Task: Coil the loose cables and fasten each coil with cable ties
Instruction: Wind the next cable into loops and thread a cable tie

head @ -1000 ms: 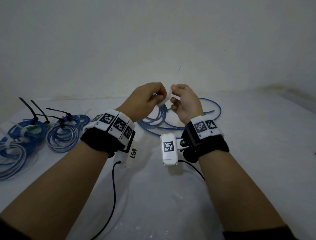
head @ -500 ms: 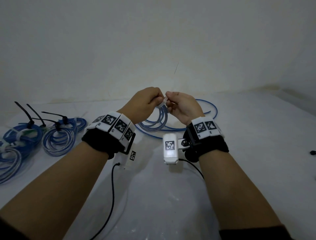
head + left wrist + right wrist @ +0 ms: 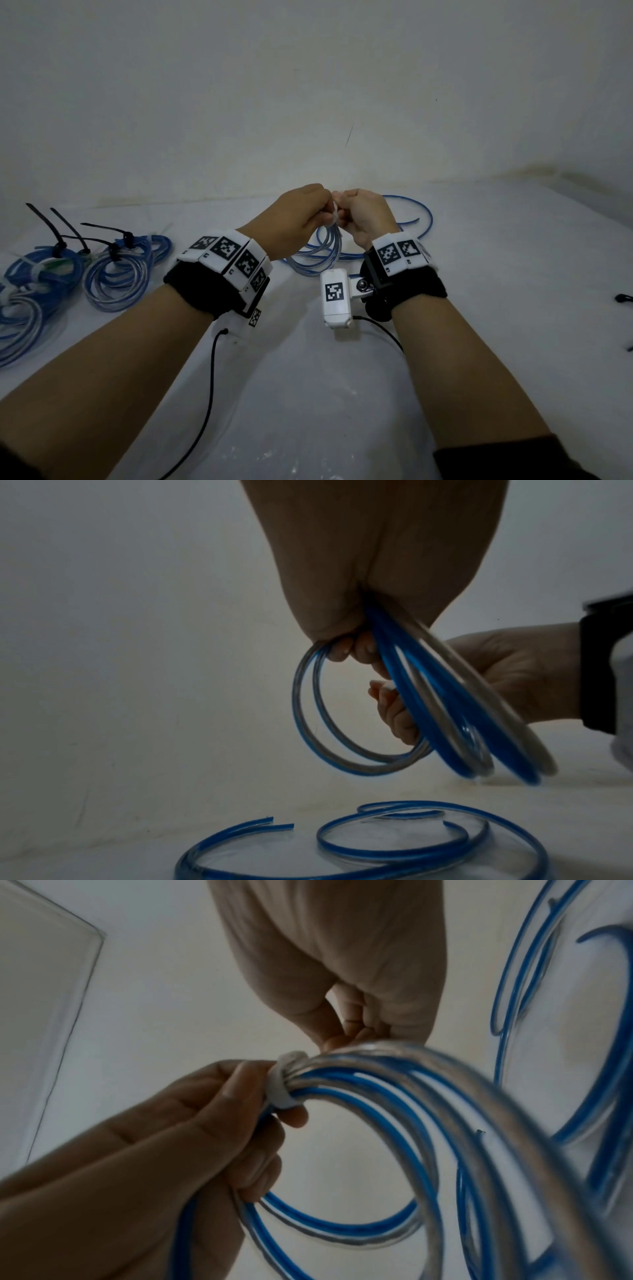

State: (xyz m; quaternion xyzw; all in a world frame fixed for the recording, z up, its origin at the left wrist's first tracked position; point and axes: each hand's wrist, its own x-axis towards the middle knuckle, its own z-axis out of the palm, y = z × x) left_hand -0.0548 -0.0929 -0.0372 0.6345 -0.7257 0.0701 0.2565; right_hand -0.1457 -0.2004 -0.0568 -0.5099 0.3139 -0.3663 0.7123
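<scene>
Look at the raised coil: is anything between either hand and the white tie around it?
Nothing visible is. The left hand grips the coil right beside the white tie, its fingers touching the band. The right hand pinches at the tie from the other side.

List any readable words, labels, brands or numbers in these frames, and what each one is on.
No readable text in any view.
Wrist bands: black-and-white square code markers only; small marks beneath them are too small to read.
Wrist camera: one code marker, no words.
Coil, white tie: no print visible.
</scene>
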